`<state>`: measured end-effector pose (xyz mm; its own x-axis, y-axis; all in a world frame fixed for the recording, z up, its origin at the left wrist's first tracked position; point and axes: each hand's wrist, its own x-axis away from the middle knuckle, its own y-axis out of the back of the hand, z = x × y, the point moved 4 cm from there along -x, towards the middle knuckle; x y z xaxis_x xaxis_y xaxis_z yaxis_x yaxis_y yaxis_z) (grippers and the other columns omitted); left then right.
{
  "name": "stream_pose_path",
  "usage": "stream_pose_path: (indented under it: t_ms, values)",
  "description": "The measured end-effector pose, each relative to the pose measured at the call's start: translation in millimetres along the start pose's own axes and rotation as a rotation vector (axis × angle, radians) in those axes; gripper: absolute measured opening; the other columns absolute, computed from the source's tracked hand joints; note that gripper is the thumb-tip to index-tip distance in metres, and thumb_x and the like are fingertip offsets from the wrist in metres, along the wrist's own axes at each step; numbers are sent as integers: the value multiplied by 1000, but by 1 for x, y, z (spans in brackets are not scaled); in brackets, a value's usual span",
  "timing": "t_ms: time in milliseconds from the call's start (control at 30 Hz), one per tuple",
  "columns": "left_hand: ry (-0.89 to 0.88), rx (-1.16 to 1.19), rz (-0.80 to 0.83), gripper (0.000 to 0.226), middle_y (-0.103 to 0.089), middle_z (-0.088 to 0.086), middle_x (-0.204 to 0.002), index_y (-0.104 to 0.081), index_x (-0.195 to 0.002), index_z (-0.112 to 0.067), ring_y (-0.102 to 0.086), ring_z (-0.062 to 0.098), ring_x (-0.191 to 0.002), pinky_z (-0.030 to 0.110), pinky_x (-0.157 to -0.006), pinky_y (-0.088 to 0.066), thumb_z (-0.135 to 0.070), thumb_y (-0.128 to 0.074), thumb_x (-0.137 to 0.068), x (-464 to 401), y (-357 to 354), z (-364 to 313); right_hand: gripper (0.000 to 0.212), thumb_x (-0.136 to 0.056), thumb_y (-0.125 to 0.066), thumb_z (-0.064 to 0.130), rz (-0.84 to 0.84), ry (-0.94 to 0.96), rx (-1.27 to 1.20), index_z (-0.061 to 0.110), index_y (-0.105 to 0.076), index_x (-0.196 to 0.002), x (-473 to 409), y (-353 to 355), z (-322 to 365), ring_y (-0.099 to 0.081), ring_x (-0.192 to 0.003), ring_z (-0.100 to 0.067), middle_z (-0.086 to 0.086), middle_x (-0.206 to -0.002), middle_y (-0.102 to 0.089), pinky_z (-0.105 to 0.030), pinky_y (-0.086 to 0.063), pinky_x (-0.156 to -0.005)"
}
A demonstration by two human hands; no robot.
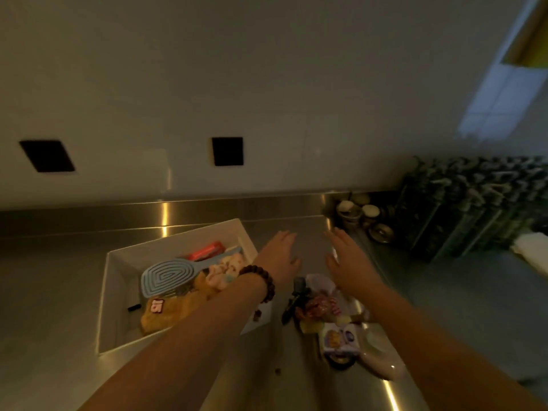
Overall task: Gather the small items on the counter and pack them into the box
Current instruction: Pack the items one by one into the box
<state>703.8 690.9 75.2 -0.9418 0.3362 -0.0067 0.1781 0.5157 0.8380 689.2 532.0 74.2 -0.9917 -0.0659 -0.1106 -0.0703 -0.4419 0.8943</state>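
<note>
Head view: both hands (280,256) (345,259) spread, empty; blurred items (323,310) beside box (118,268).

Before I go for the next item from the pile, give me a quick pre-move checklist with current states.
1. Left hand free: ok, open and holding nothing.
2. Right hand free: ok, open and holding nothing.
3. Items left to gather: ok, a pile lies on the counter right of the white box.
4. Box open and reachable: ok, the left forearm crosses over it.
5. Room in the box: cannot tell; the blue hairbrush, red pack and orange plush already fill much of it.
</note>
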Motion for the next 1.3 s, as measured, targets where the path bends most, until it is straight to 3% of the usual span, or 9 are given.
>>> stream_pose_path:
  t_ms: [133, 300, 467, 600, 667, 867, 1167, 1233, 1300]
  values:
    - [0, 36, 21, 64, -17, 7, -157, -18, -149, -13, -14, 20, -144, 29, -115, -14, -25, -50, -94, -25, -41, -42, 51, -96, -47, 24, -11, -103, -58, 17, -33, -144, 6, 23, -68, -20, -143, -21, -5, -156, -20, -34, -22, -113]
    - [199, 272, 22, 72, -26, 8, -153, -18, -149, -13, -29, 23, -138, 34, -112, -26, -47, -49, -93, -56, -101, -77, 61, -90, -57, 28, 56, -158, -106, 17, -31, -144, -7, 32, -151, -30, -138, -23, -8, -151, -31, -37, -28, -113]
    - [429, 451, -38, 71, -54, 7, -125, -19, -147, -12, -47, 13, -98, 25, -81, -39, -36, -57, -91, -86, -147, -88, 72, -86, -64, 23, 197, -129, -228, 16, -26, -146, -33, 10, -199, -32, -137, -22, -7, -151, -31, -32, -28, -109]
    - [527, 458, -102, 73, -49, 5, -135, -24, -147, -18, -48, 22, -122, 27, -96, -39, -27, -65, -87, -94, -162, -82, 67, -85, -66, 20, 366, -94, -385, 17, -31, -142, -49, -14, -202, -40, -131, -22, -7, -145, -39, -33, -35, -104]
    - [562, 433, -139, 66, -50, 3, -137, -33, -143, -21, -49, 22, -123, 33, -102, -41, -28, -65, -86, -97, -169, -74, 61, -87, -63, 15, 452, -51, -484, 16, -33, -140, -55, -22, -197, -44, -126, -21, -5, -139, -45, -32, -38, -101]
    - [557, 476, -236, 34, -61, 0, -119, -56, -125, -22, -56, 16, -109, 30, -95, -46, -17, -59, -91, -112, -178, -67, 53, -93, -54, 20, 484, -17, -514, 24, -33, -142, -66, -39, -189, -44, -127, -18, 1, -139, -46, -33, -36, -105]
    - [565, 431, -343, 29, -66, 1, -109, -60, -119, -22, -60, 17, -100, 36, -89, -52, -15, -57, -91, -117, -174, -55, 35, -95, -50, 17, 409, 49, -596, 21, -48, -130, -78, -46, -177, -57, -103, -11, 2, -118, -59, -19, -45, -86]
    - [553, 440, -385, 25, -66, 0, -104, -61, -115, -22, -61, 16, -95, 35, -86, -53, -17, -59, -90, -114, -158, -56, 31, -96, -47, 14, 426, 67, -653, 17, -49, -127, -82, -39, -165, -57, -89, 0, 5, -108, -59, -6, -45, -72]
    - [524, 410, -452, 22, -65, 1, -99, -61, -110, -20, -61, 17, -91, 31, -81, -52, -16, -61, -88, -108, -135, -57, 29, -96, -46, 9, 428, 116, -685, 16, -50, -124, -88, -28, -147, -53, -79, 5, 5, -100, -58, -5, -44, -65]
